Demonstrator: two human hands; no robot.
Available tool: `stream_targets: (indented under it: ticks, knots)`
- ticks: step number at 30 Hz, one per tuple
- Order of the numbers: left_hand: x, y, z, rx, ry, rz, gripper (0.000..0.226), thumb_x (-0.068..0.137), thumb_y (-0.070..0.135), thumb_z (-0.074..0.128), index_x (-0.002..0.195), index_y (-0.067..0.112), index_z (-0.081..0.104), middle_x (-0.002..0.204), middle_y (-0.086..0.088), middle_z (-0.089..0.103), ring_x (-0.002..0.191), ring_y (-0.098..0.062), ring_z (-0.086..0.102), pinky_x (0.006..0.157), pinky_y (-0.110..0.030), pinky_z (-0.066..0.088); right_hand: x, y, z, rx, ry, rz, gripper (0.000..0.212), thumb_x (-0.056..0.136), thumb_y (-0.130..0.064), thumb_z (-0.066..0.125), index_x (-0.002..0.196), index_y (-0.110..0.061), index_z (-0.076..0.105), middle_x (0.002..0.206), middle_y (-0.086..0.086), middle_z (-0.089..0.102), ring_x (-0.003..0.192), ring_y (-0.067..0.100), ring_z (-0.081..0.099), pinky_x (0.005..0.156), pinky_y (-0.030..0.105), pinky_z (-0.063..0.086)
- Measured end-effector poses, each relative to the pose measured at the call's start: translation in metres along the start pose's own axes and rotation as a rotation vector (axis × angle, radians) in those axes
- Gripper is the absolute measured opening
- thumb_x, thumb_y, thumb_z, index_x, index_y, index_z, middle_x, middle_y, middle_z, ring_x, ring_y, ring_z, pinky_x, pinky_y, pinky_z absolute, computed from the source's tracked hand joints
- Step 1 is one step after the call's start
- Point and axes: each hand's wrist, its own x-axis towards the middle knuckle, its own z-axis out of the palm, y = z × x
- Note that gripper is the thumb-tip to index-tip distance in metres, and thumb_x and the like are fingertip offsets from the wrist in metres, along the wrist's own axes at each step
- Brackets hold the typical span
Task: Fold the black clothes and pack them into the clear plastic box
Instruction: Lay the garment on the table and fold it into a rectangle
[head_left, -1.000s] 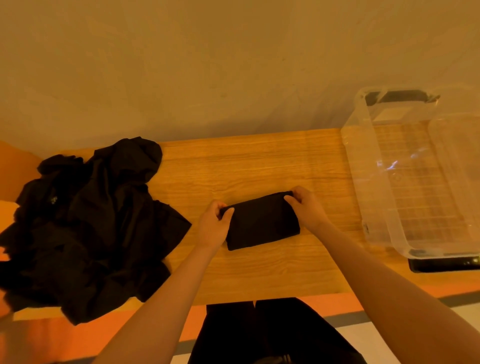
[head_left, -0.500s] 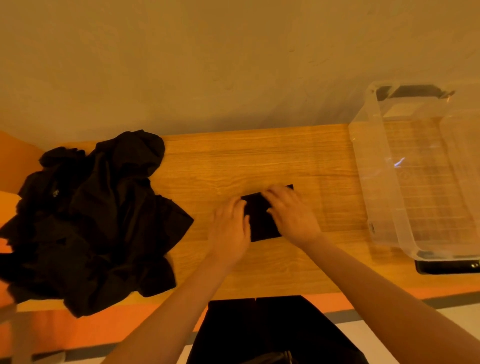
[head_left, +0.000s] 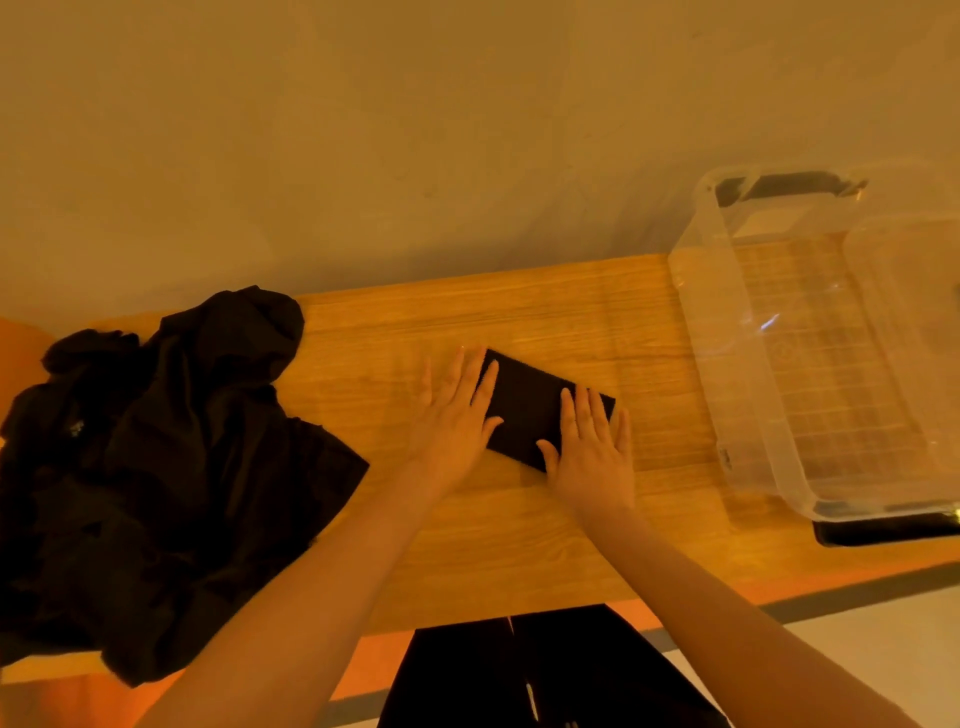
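A small folded black garment (head_left: 530, 405) lies flat on the wooden table (head_left: 519, 530), slanting from upper left to lower right. My left hand (head_left: 454, 413) lies flat with straight fingers over its left end. My right hand (head_left: 589, 449) presses flat on its right end, fingers spread. A heap of loose black clothes (head_left: 150, 467) covers the table's left end. The clear plastic box (head_left: 748, 395) stands at the right end, and nothing is visible inside it.
A plain wall rises right behind the table. The box has dark handles at its far (head_left: 789, 184) and near (head_left: 883, 530) ends. My dark trousers (head_left: 519, 675) show below the table's front edge. Bare wood lies between the heap and the box.
The garment was folded over to a smaller rectangle. Both hands went from pinching its ends to lying flat on it, then slid apart to its two ends.
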Motion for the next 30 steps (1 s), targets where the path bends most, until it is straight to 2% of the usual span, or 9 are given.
stream_targets:
  ticks: [2,5,8,11,16,20,22,27,30]
  knots:
    - [0.0,0.019,-0.003,-0.088,0.097,-0.117,0.063,0.099,0.035,0.026,0.145,0.01,-0.01,0.146,-0.009,-0.026,0.134,-0.027,-0.028,0.109,-0.052,-0.019,-0.005,0.008,0.0,-0.005,-0.046,0.132,0.07,0.097,-0.051,0.015,0.147,-0.009,-0.01,0.156,0.012,-0.007,0.144,0.024,-0.01,0.113,0.046,-0.01]
    - [-0.013,0.057,0.004,-0.225,0.092,-0.091,0.059,0.096,0.035,0.014,0.147,0.007,0.006,0.152,-0.014,-0.009,0.139,-0.029,-0.014,0.115,-0.047,-0.002,-0.011,0.016,0.006,0.074,0.011,0.285,0.078,0.091,-0.057,0.012,0.146,-0.002,0.004,0.154,0.02,0.008,0.144,0.032,0.006,0.114,0.048,0.001]
    - [-0.006,0.072,0.012,-0.254,-0.073,0.004,0.065,0.096,0.047,0.017,0.145,0.011,-0.009,0.154,-0.012,-0.015,0.134,-0.024,-0.025,0.11,-0.041,-0.013,-0.011,0.025,0.009,0.098,0.072,0.208,0.075,0.091,-0.055,0.016,0.14,-0.002,0.033,0.145,0.021,0.035,0.135,0.034,0.033,0.111,0.046,0.012]
    - [0.023,0.064,0.013,-0.232,-0.102,0.01,0.07,0.097,0.049,0.024,0.146,0.016,-0.012,0.155,-0.01,-0.018,0.133,-0.021,-0.029,0.109,-0.039,-0.016,-0.01,0.041,0.005,0.075,-0.008,0.061,0.074,0.096,-0.052,0.001,0.135,-0.006,0.043,0.141,0.015,0.044,0.131,0.029,0.041,0.106,0.045,0.028]
    - [0.067,0.055,0.002,-0.202,-0.058,0.082,0.065,0.098,0.046,0.023,0.146,0.02,-0.012,0.153,-0.005,-0.019,0.137,-0.022,-0.025,0.111,-0.041,-0.013,0.012,0.054,0.004,0.108,0.023,0.026,0.072,0.095,-0.053,-0.001,0.14,-0.008,0.033,0.147,0.013,0.035,0.136,0.025,0.027,0.107,0.044,0.024]
    - [0.095,0.068,-0.014,-0.154,0.014,0.233,0.063,0.099,0.041,0.025,0.147,0.017,-0.007,0.155,-0.004,-0.016,0.134,-0.019,-0.027,0.114,-0.041,-0.01,0.033,0.052,-0.001,0.191,0.08,0.073,0.083,0.088,-0.059,-0.01,0.145,-0.009,0.022,0.154,0.011,0.017,0.14,0.02,0.002,0.112,0.041,0.007]
    - [0.116,0.077,-0.022,-0.095,-0.004,0.292,0.061,0.099,0.043,0.021,0.148,0.016,-0.003,0.157,-0.005,-0.012,0.14,-0.02,-0.022,0.114,-0.043,-0.01,0.039,0.053,-0.003,0.198,0.082,0.088,0.082,0.086,-0.061,-0.007,0.147,-0.01,0.013,0.155,0.008,0.007,0.139,0.018,-0.008,0.113,0.038,-0.001]
    - [0.154,0.084,-0.028,-0.03,-0.063,0.24,0.07,0.098,0.05,0.02,0.148,0.01,-0.007,0.157,-0.007,-0.012,0.143,-0.021,-0.016,0.115,-0.047,-0.005,0.039,0.058,0.001,0.169,0.072,0.081,0.078,0.079,-0.061,-0.023,0.141,-0.015,-0.008,0.15,0.002,-0.012,0.139,0.016,-0.015,0.112,0.035,-0.008]
    - [0.158,0.088,-0.029,-0.08,-0.066,0.215,0.071,0.097,0.05,0.022,0.147,0.008,-0.008,0.156,-0.009,-0.012,0.143,-0.023,-0.015,0.115,-0.046,-0.003,0.043,0.058,-0.002,0.184,0.091,0.101,0.073,0.081,-0.058,-0.016,0.14,-0.016,-0.009,0.149,0.002,-0.014,0.138,0.016,-0.016,0.112,0.035,-0.009]
